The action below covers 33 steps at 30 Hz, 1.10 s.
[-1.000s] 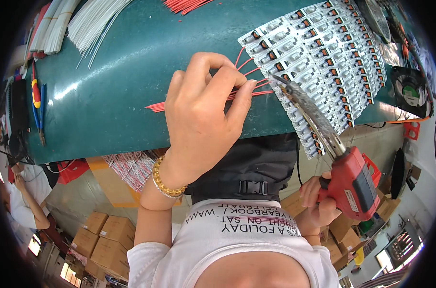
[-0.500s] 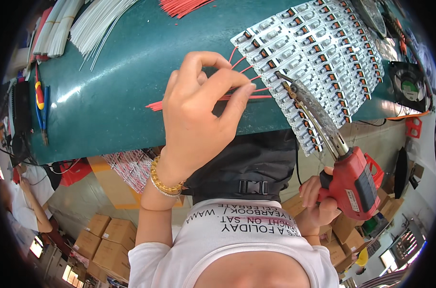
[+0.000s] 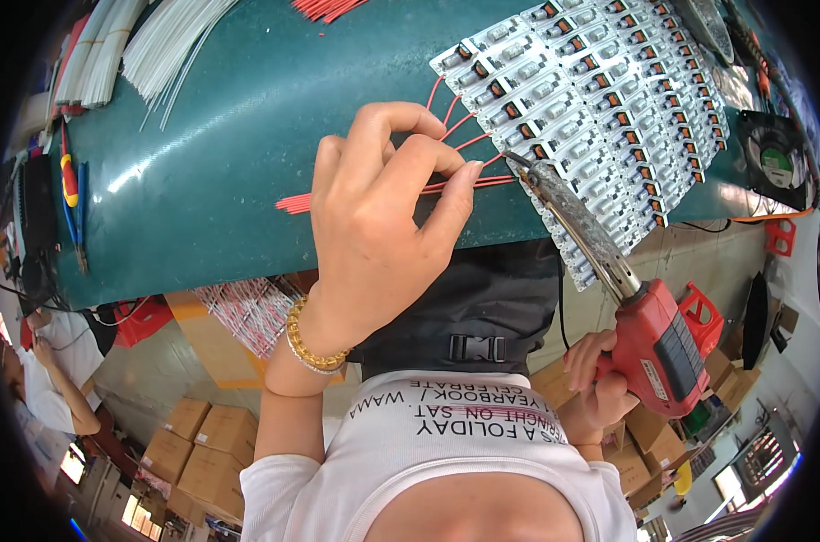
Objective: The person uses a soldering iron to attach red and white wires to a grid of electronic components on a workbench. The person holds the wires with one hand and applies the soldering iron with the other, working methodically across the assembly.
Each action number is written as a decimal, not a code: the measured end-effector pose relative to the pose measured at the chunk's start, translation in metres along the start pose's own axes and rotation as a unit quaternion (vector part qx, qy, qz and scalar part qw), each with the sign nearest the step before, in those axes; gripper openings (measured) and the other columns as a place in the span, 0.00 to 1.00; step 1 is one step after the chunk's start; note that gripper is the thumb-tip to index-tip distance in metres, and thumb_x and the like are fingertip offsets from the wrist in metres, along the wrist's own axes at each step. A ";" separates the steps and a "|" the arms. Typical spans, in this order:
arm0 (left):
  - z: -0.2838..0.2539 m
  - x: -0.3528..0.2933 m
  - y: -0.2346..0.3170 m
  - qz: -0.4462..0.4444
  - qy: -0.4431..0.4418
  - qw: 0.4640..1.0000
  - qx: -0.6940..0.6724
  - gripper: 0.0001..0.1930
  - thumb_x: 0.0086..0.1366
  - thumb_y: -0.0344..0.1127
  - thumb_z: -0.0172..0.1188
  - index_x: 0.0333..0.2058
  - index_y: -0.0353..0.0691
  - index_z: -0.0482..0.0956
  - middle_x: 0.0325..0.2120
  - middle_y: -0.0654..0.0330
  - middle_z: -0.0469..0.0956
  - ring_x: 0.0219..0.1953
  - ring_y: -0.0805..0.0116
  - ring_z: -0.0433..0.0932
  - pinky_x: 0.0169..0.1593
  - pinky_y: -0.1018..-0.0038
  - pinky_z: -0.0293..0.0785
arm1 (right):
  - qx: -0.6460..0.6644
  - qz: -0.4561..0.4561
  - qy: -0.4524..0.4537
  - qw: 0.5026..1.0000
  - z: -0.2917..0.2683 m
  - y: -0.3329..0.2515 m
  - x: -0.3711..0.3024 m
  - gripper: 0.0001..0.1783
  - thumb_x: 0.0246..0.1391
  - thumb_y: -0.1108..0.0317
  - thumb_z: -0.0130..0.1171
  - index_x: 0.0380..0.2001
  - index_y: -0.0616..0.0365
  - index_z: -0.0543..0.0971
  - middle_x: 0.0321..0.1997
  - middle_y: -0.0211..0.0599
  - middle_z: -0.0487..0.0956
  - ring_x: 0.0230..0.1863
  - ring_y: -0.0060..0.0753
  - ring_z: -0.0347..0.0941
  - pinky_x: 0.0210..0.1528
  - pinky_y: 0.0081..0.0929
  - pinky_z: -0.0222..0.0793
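My left hand (image 3: 374, 208) is pinched closed, thumb against forefinger, on a thin red wire (image 3: 494, 161) whose end reaches the left edge of a panel of small circuit boards (image 3: 591, 99). Several other red wires run from that edge toward my fingers. Beneath the hand lies a bundle of loose red wires (image 3: 293, 204). My right hand (image 3: 600, 384) is wrapped round the grip of a red and black soldering gun (image 3: 660, 348). The gun's dark tip is at the panel's edge, beside the end of the held wire; whether they touch I cannot tell.
White wires (image 3: 162, 54) and more red wires (image 3: 329, 7) lie at the back of the green table (image 3: 211, 244). Pliers (image 3: 78, 217) and a screwdriver (image 3: 69, 176) rest at left, a small fan (image 3: 773, 163) at right. Cartons (image 3: 216, 465) stand below; another person (image 3: 62, 361) is at far left.
The soldering gun's tip has moved slightly left and nearer to me, toward the held wire's end. My left hand has shifted only a little, still pinching.
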State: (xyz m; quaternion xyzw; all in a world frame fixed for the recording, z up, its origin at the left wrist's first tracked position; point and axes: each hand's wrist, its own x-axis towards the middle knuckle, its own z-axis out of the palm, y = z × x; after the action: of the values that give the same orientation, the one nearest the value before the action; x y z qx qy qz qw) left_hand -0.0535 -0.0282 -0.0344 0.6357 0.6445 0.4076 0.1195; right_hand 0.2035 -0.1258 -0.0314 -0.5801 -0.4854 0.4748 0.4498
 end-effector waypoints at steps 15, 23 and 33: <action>0.001 0.000 0.001 0.004 0.003 1.000 -0.004 0.04 0.47 0.27 0.65 0.23 0.38 0.78 0.33 0.62 0.75 0.29 0.70 0.68 0.30 0.77 0.63 | 0.017 -0.017 -0.062 0.998 0.014 -0.017 0.012 0.42 0.48 0.41 0.55 0.51 0.72 0.63 0.09 0.25 0.63 0.10 0.20 0.59 0.16 0.19 0.55; 0.000 0.000 0.003 -0.011 -0.003 1.000 -0.002 0.05 0.47 0.26 0.65 0.22 0.37 0.77 0.33 0.61 0.75 0.31 0.68 0.70 0.32 0.77 0.64 | 0.033 -0.021 -0.021 0.999 0.014 -0.012 0.008 0.44 0.47 0.40 0.56 0.50 0.73 0.63 0.09 0.25 0.63 0.09 0.20 0.58 0.15 0.19 0.56; -0.003 0.001 0.001 0.009 -0.023 0.999 -0.048 0.04 0.47 0.25 0.65 0.24 0.37 0.78 0.34 0.59 0.74 0.25 0.76 0.68 0.23 0.83 0.59 | 0.039 -0.014 -0.032 0.999 0.018 -0.021 0.012 0.45 0.48 0.39 0.55 0.52 0.73 0.62 0.08 0.24 0.62 0.08 0.20 0.58 0.15 0.19 0.56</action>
State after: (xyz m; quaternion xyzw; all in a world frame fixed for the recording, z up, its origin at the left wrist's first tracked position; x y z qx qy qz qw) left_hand -0.0551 -0.0281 -0.0313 0.6443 0.6156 0.4243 0.1607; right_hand 0.1843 -0.1100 -0.0150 -0.5400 -0.4886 0.5056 0.4627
